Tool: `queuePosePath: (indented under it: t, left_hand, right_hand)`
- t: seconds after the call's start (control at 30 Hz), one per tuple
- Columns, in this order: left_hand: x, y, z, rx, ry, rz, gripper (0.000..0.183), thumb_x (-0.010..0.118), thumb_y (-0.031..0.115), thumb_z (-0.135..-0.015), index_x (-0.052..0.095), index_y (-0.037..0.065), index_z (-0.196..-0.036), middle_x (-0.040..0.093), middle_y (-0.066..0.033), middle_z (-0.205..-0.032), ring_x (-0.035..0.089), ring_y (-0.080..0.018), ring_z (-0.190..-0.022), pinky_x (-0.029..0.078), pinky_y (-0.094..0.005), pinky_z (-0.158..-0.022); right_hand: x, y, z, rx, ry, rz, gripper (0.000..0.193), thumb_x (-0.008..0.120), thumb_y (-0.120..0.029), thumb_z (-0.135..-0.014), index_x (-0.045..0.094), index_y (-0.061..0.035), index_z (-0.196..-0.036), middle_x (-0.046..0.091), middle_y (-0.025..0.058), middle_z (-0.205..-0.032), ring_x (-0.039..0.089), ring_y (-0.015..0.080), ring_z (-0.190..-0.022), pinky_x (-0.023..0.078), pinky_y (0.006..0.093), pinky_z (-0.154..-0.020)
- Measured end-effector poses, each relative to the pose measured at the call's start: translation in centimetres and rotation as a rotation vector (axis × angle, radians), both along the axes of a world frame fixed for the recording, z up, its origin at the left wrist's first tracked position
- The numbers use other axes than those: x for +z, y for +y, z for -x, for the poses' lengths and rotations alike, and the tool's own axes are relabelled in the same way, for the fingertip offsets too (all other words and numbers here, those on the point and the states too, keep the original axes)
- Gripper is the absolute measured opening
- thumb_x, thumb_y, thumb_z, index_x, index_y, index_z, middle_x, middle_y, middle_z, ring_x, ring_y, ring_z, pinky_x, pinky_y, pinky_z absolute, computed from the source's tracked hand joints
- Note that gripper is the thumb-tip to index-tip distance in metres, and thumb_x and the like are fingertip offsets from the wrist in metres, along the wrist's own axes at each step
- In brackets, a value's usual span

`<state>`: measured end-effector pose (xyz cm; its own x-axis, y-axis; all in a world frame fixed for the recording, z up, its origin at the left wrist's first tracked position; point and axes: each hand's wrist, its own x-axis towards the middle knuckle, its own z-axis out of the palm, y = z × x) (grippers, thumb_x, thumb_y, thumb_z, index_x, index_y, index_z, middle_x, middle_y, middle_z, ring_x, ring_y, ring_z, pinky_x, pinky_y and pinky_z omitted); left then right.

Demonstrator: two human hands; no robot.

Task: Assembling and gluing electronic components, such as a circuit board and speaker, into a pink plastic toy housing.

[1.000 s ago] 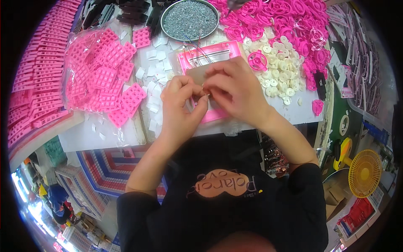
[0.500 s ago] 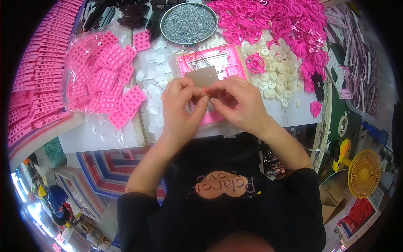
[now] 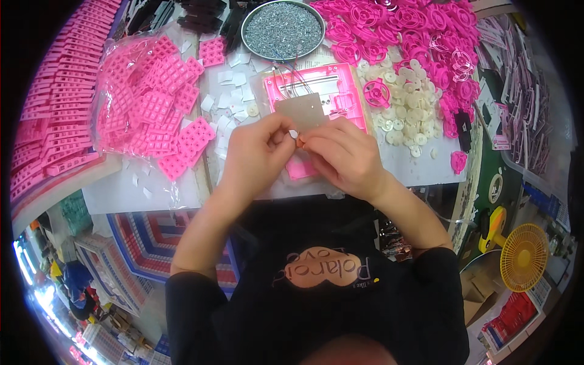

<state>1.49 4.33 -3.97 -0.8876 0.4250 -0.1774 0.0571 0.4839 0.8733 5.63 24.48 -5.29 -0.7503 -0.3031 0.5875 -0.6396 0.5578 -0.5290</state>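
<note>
Both my hands meet over a pink plastic housing point(image 3: 348, 85) with thin wires and a grey-brown board point(image 3: 299, 112) in it. Thumb and forefinger of my left hand point(image 3: 255, 155) are pinched at a small white piece point(image 3: 293, 133). My right hand point(image 3: 348, 152) pinches a small orange-copper part point(image 3: 300, 142) right beside that piece. Its exact kind is too small to make out. My fingers cover the lower middle of the housing.
Left of the housing lie white paper squares point(image 3: 225, 76) and bagged pink keypads point(image 3: 155, 103). Beyond it stands a round bowl of screws point(image 3: 283, 30). Cream discs point(image 3: 409, 100) and pink ring-shaped parts point(image 3: 420, 36) are heaped at right. A yellow fan point(image 3: 523, 258) stands low right.
A white piece now shows at my left fingertips. My left hand has shifted slightly left, and the orange-copper part sits at my right fingertips. The whole view has moved a little.
</note>
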Motion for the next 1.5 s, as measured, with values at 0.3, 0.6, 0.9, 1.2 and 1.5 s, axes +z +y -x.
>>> queuePosePath:
  t: [0.3,0.6,0.9,1.2,1.5]
  left_hand:
    - [0.9,-0.8,2.0,-0.225,-0.099,-0.082,0.017,0.068,0.005,-0.095,0.067,0.000,-0.111,0.070,-0.0065,-0.090,0.068,-0.0149,-0.071,0.055,-0.0266,-0.064]
    - [-1.3,-0.5,-0.1,-0.284,0.529,-0.035,0.022,0.074,0.000,-0.081,0.066,0.005,-0.101,0.065,-0.0120,-0.089,0.064,-0.0338,-0.080,0.052,-0.0406,-0.068]
    - [-1.6,0.2,-0.3,-0.235,0.477,-0.026,0.023,0.073,0.000,-0.083,0.063,0.005,-0.103,0.063,-0.0125,-0.090,0.062,-0.0320,-0.075,0.050,-0.0405,-0.066]
    - [0.8,-3.3,1.3,0.222,0.736,0.191,0.031,0.077,0.004,-0.082,0.064,0.004,-0.110,0.056,-0.0145,-0.107,0.054,-0.0242,-0.094,0.044,-0.0410,-0.080]
    - [-0.7,-5.2,-1.8,-0.001,0.319,-0.020,0.012,0.072,0.000,-0.086,0.060,0.001,-0.084,0.064,-0.0087,-0.092,0.058,-0.0191,-0.081,0.045,-0.0325,-0.071]
  right_hand:
    - [-0.3,0.5,-0.1,0.030,0.034,-0.212,0.023,0.071,-0.013,-0.070,0.071,-0.0085,-0.092,0.068,0.0045,-0.104,0.063,0.0249,-0.094,0.055,0.0324,-0.069]
    - [-0.8,0.3,-0.3,0.074,0.012,-0.293,0.018,0.067,-0.017,-0.070,0.070,-0.0076,-0.086,0.061,0.0029,-0.089,0.059,0.0242,-0.088,0.050,0.0358,-0.070]
    - [0.9,0.3,-0.5,0.116,-0.161,-0.451,0.020,0.066,-0.015,-0.075,0.074,-0.0077,-0.092,0.060,0.0032,-0.090,0.057,0.0239,-0.092,0.048,0.0376,-0.073]
    - [1.5,1.6,-1.8,0.112,-0.303,-0.370,0.032,0.075,-0.013,-0.075,0.075,-0.0096,-0.107,0.060,0.0024,-0.090,0.057,0.0227,-0.089,0.045,0.0370,-0.071]
    - [0.8,0.2,-2.2,-0.002,-0.211,-0.435,0.038,0.077,-0.019,-0.080,0.072,-0.0123,-0.116,0.061,0.0008,-0.091,0.058,0.0215,-0.086,0.045,0.0362,-0.071]
